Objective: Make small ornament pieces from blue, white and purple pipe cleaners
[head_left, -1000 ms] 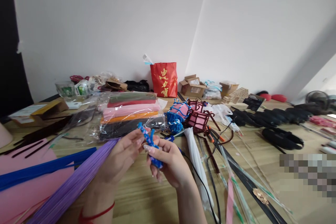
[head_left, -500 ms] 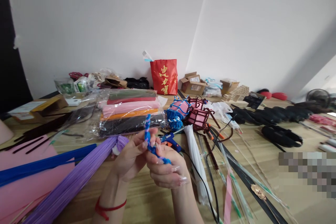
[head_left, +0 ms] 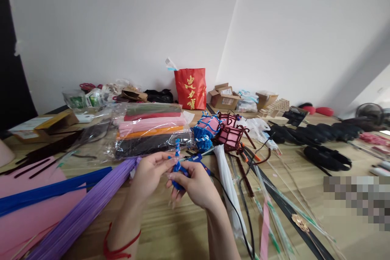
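Observation:
My left hand [head_left: 151, 171] pinches a twisted blue pipe cleaner [head_left: 177, 147] between thumb and fingers. Its upper end, blue with lighter bands, stands up above my fingertips. Lower down, my right hand [head_left: 195, 182] grips the same piece, with the fingers curled round its blue lower part and partly hiding it. Just behind my right hand lies a blue glue gun [head_left: 196, 157]. A purple bundle of pipe cleaners [head_left: 94, 200] lies left of my hands, and a white bundle [head_left: 227, 187] lies to the right.
Behind my hands are bagged pipe cleaners [head_left: 152, 126] in several colours and pink shapes wrapped in blue and brown stems [head_left: 230, 136]. A red bag [head_left: 190, 89] stands by the wall. A black cable [head_left: 234, 207] and clear strips [head_left: 278, 215] cross the right side. Pink sheets [head_left: 33, 215] lie left.
Both hands have shifted their grip on the blue pipe cleaner. My right hand has turned so its back faces up, and the piece's upright end sits slightly lower and further right.

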`<state>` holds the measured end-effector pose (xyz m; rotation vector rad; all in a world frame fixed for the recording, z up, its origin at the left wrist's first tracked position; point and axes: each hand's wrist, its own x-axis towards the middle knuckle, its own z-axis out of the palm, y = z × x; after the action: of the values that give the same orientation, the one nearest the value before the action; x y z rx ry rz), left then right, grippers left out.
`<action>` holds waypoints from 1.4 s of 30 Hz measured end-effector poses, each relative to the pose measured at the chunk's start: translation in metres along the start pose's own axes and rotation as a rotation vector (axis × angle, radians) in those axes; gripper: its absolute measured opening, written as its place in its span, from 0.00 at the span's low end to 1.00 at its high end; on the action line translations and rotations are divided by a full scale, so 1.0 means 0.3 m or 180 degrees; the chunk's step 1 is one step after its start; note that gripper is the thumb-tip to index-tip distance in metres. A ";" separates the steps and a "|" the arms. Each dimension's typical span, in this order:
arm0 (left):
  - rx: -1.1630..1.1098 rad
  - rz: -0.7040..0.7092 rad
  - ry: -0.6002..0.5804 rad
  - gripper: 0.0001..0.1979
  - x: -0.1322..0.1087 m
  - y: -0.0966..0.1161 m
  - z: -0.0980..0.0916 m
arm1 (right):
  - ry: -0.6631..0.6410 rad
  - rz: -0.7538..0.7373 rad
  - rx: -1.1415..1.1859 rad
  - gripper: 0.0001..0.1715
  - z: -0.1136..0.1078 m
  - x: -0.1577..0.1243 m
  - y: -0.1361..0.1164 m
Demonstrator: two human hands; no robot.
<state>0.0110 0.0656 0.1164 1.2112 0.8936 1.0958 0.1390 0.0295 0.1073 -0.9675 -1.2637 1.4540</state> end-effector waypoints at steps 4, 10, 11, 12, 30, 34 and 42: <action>0.0720 0.0442 0.0670 0.08 0.016 -0.030 0.009 | 0.0783 -0.0186 -0.1219 0.07 0.014 0.003 0.018; 0.0522 0.0540 0.0806 0.08 0.018 -0.027 0.012 | 0.0989 -0.0481 -0.1215 0.06 0.018 0.011 0.006; 0.0320 0.0421 0.0672 0.09 0.015 -0.019 0.008 | 0.0732 -0.0410 -0.0836 0.09 0.018 0.010 0.000; 0.0141 0.0316 0.0527 0.10 0.012 -0.011 0.003 | 0.0475 -0.0328 -0.0430 0.11 0.018 0.008 -0.006; -0.0993 0.0598 0.0164 0.11 -0.024 0.028 -0.010 | -0.1583 0.0221 0.1860 0.12 0.031 0.008 -0.004; -0.0232 0.0691 0.0651 0.11 0.002 -0.002 0.002 | -0.0103 -0.0243 0.0050 0.13 0.038 -0.002 0.001; -0.0489 0.0261 0.0723 0.18 0.010 -0.021 0.025 | 0.0319 -0.0617 -0.0677 0.19 0.047 -0.001 -0.007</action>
<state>0.0200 0.0664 0.1115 1.0173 0.9188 1.3630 0.1257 0.0259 0.1115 -1.0135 -1.4163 1.1254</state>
